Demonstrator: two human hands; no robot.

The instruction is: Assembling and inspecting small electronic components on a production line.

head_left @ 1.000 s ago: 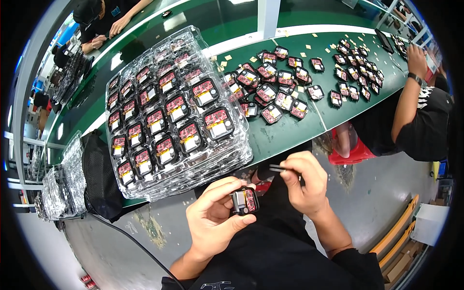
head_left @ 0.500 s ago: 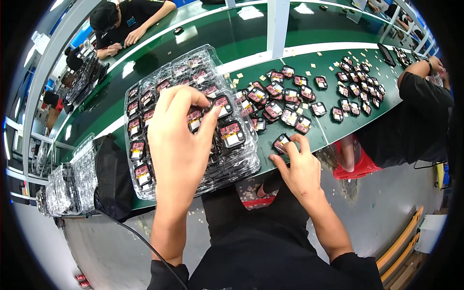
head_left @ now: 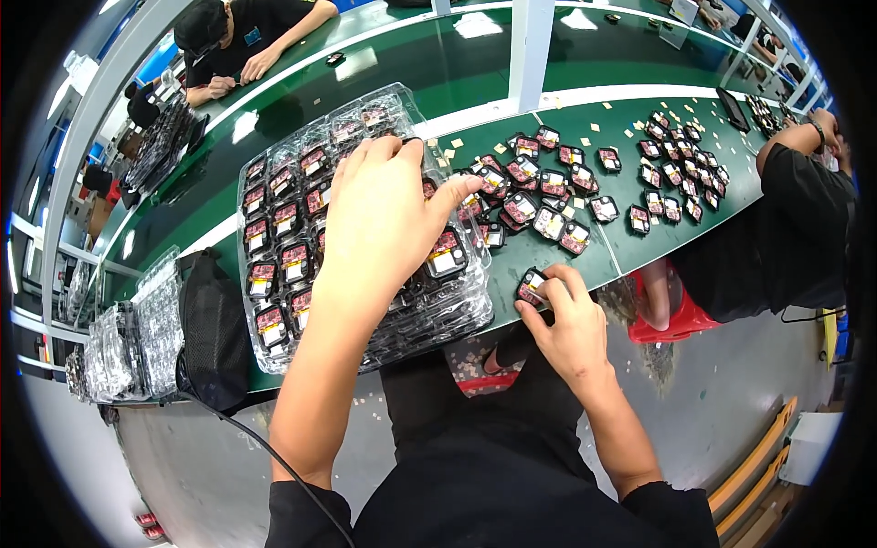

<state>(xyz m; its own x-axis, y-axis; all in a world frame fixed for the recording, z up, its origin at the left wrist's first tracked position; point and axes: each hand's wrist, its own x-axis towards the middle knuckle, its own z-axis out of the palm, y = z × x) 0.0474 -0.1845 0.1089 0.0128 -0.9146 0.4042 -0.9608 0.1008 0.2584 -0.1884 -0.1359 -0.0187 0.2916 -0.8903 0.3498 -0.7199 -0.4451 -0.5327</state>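
Observation:
My left hand (head_left: 375, 215) reaches over a stack of clear plastic blister trays (head_left: 260, 352), its thumb spread away from the fingers. Between thumb and fingers, part of a small black device case sits in the tray, half hidden by the hand. Several like cases fill the pockets, each with a red circuit board and a white block, such as this seated case (head_left: 446, 253). At the bench's near edge, my right hand (head_left: 571, 324) pinches another black device case (head_left: 531, 286) between thumb and fingers, slightly tilted.
A loose pile of device cases (head_left: 521, 208) lies right of the trays on the green bench (head_left: 598, 260), with another cluster (head_left: 685, 160) beyond. Small yellowish squares are scattered about. A black mesh bag (head_left: 215, 333) and more clear trays (head_left: 123, 352) stand left. Co-workers sit across and at right.
My left hand has moved farther over the tray, and its thumb has spread from the fingers, letting go of a device case. The right hand has tilted the case at the bench edge.

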